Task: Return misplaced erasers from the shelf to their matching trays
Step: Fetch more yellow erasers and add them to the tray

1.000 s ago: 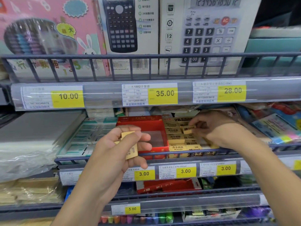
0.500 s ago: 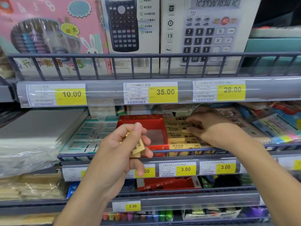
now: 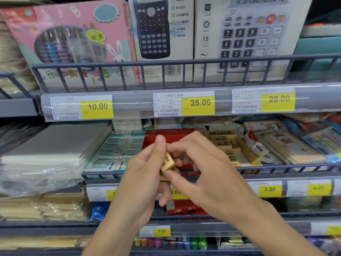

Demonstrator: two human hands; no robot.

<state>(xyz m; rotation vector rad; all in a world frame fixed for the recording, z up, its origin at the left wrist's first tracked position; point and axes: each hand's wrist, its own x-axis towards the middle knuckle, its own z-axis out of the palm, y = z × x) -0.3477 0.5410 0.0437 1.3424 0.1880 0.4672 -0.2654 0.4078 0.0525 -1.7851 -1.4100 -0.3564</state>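
Grey wire shelving (image 3: pixel 184 61) is spanning the whole frame in tiers, each rail fronted by a glossy plastic strip carrying yellow price tags. Cardboard boxes are standing along the top: one pink box (image 3: pixel 73 34) at upper left and two white calculator boxes (image 3: pixel 249 34) to its right. Crinkled clear plastic wrap (image 3: pixel 36 172) is lying at mid left over flat grey sheets.

Two hands are meeting at centre frame. Left hand (image 3: pixel 140 174) is curling its thumb and fingers round a small tan eraser (image 3: pixel 167 162), a rectangular block with dark print on a smooth sleeve; more tan edges are showing under it, but how many it holds cannot be told. Right hand (image 3: pixel 201 170) is pinching that same eraser from the right, forefinger above and thumb below.

Behind the hands, three open trays are sitting side by side on the middle shelf: a teal tray (image 3: pixel 114 150) of pale blocks at left, a red tray (image 3: pixel 166 135) mostly hidden, and a tan tray (image 3: pixel 238 146) of matching tan erasers at right. Glossy printed packets (image 3: pixel 287 145) are lying at mid right.
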